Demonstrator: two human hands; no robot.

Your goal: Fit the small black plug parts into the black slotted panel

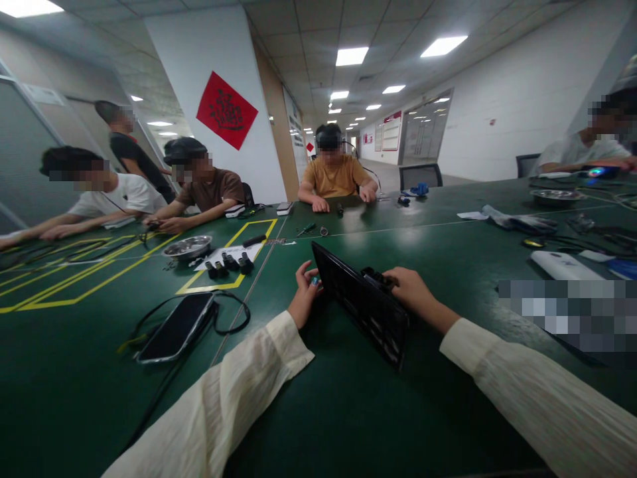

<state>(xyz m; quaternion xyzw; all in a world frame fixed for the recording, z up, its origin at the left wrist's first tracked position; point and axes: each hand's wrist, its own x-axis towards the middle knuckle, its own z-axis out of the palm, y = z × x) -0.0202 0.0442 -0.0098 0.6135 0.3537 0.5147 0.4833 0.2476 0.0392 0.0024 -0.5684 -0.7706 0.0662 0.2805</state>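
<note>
Panel (365, 307) tilted between hands: left hand (304, 297) pinches teal bit (314, 281) at its edge, right hand (414, 291) clamps top.

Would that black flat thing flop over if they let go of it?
Probably, yes: the black panel stands tilted on one long edge, steadied by the right hand and left hand. It looks stiff, not floppy, since it keeps a straight shape.

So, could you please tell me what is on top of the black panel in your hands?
The right hand grips the upper edge of the black panel, by a small black part. The left hand touches its left edge. Anything beneath that right hand is hidden.
</note>
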